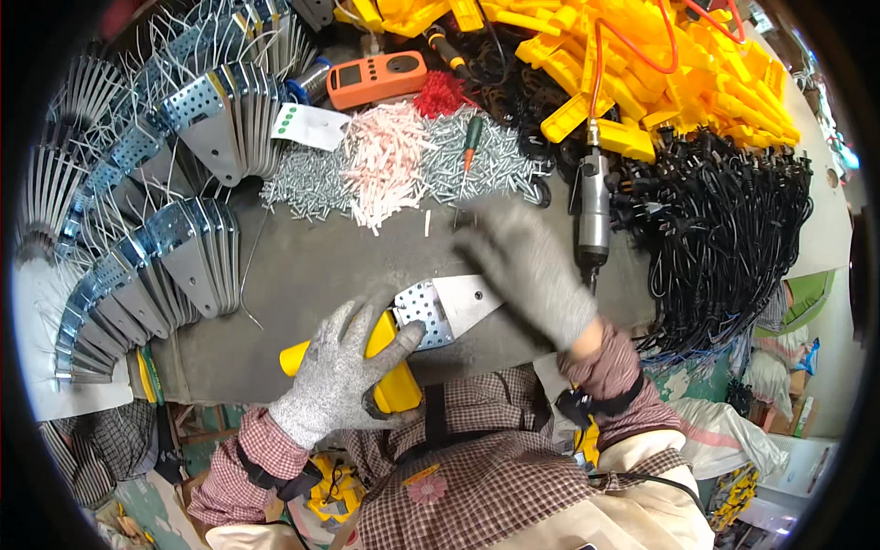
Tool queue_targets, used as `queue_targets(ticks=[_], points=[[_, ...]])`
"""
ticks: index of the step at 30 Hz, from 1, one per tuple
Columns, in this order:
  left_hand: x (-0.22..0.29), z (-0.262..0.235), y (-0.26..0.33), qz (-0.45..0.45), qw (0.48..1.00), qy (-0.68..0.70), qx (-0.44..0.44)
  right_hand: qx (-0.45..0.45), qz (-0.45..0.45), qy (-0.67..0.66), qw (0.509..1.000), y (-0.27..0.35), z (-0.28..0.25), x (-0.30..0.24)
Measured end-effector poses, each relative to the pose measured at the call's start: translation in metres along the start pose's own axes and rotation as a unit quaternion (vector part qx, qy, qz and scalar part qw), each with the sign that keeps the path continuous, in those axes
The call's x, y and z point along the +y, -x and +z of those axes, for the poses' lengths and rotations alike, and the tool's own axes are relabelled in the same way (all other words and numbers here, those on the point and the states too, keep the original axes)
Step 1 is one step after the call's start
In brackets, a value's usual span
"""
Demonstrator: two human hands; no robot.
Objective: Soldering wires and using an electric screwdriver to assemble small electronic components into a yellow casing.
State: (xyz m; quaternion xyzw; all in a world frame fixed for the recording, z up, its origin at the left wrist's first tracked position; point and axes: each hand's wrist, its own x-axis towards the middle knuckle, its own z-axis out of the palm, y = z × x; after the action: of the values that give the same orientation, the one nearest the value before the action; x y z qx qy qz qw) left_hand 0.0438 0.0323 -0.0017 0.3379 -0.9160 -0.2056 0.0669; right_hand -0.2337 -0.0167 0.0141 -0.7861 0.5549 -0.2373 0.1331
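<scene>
Though visible, yellow casing (399, 390) beneath fingers (398, 350).

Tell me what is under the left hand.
Under the left hand is a yellow plastic piece, showing on both sides, and part of a holed metal plate. What the palm and fingers cover cannot be seen.

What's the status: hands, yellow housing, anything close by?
Left hand gripping yellow housing, thumb over perforated metal plate. Right hand blurred, grip unclear. Silver driver right of it.
</scene>
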Motion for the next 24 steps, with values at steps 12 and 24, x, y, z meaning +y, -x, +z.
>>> queue_targets(ticks=[12, 24], points=[[0.003, -0.003, -0.004, 0.002, 1.000, -0.012, -0.004, -0.009, 0.060, 0.160, 0.985, -0.036, -0.020, 0.020], [0.002, -0.007, -0.005, -0.011, 0.998, 0.054, -0.009, -0.032, -0.115, -0.244, 0.963, 0.049, 0.036, -0.025]])
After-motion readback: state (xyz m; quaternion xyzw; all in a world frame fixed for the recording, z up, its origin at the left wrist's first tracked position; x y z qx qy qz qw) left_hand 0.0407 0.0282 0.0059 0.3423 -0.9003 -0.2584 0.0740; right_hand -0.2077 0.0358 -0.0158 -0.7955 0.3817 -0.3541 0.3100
